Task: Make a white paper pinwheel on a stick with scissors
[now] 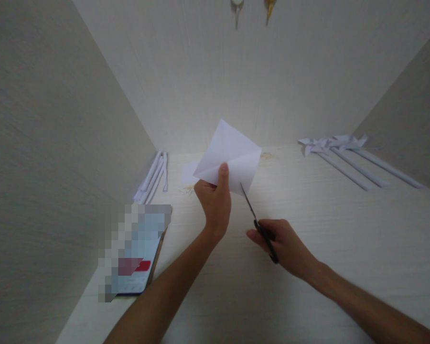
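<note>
My left hand (214, 200) pinches a folded white sheet of paper (231, 153) by its lower corner and holds it up above the pale desk (308, 267). My right hand (284, 243) grips black-handled scissors (258, 222). Their blades point up and left, and the tips reach the paper's lower right edge. Both forearms come in from the bottom of the view.
A phone (136, 253) with a blurred screen leans at the left wall. White paper strips (154, 177) lie at the back left. Several paper pinwheels on rolled sticks (344, 153) lie at the back right. A small paper scrap (189, 173) lies behind my left hand.
</note>
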Motion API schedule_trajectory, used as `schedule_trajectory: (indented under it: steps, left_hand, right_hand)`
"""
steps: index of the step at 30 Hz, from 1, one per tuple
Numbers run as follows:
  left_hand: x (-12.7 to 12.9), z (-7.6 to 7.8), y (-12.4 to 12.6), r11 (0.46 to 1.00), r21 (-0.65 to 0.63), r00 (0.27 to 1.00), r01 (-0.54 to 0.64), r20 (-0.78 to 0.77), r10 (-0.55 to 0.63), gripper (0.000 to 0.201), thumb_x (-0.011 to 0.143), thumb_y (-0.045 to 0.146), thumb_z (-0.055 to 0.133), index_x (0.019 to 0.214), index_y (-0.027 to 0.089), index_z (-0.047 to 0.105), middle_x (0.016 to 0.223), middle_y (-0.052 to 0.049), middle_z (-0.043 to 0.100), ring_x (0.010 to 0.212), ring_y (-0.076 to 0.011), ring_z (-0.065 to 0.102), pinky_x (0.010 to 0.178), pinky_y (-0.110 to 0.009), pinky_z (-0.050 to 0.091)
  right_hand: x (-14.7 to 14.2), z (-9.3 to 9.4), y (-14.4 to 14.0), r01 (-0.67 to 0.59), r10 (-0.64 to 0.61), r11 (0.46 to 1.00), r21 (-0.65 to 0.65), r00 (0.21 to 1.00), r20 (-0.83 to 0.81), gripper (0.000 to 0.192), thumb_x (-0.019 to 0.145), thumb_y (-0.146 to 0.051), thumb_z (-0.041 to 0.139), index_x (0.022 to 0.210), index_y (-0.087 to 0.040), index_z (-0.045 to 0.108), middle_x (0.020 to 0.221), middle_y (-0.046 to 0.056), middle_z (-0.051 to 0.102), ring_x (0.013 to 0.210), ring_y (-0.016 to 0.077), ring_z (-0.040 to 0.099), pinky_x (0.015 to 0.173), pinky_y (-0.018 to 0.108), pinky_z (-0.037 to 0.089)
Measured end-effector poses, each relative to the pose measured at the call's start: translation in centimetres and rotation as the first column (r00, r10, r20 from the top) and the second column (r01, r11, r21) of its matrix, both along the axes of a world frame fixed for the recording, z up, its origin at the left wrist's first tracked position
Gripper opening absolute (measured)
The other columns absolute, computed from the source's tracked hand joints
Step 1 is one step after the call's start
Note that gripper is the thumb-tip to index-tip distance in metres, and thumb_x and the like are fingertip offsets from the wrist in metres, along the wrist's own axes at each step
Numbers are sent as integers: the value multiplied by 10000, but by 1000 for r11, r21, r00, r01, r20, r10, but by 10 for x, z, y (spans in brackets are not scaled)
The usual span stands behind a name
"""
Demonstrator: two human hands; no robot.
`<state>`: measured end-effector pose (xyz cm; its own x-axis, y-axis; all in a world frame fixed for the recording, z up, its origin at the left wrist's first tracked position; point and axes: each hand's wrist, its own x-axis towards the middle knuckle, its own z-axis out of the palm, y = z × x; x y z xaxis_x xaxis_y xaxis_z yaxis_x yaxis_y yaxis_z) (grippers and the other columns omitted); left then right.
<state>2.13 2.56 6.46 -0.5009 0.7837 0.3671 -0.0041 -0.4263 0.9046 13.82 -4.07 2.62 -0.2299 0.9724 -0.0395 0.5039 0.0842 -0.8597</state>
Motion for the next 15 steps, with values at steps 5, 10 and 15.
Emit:
schedule_trajectory:
  steps: [5,10,15]
  left_hand:
    - [0,-2,0,1000,14,1000,3,3,-3,272,647,386,613,577,125,575,574,-9,572,516,-95,513,442,-185,396]
    - [0,-1,0,1000,14,1000,3,-2,-3,270,649,385,612,589,123,584,581,-12,577,517,-94,513,438,-183,393]
    - [0,-1,0,1000,-7,1000,-11,13,11,271,638,387,621,598,120,590,574,-13,576,517,-97,515,430,-179,386]
  right_hand:
    - [1,-1,1,-4,3,1000,24,1000,17,452,717,-519,480,465,-180,321,462,-52,261,457,69,239,406,220,192]
    - [1,-1,0,-1,0,1000,17,1000,19,452,717,-526,475,466,-180,327,463,-50,267,458,71,244,403,219,197]
    - [0,0,1,2,-2,1000,24,1000,8,461,717,-520,478,448,-179,322,449,-51,262,445,68,237,397,220,191]
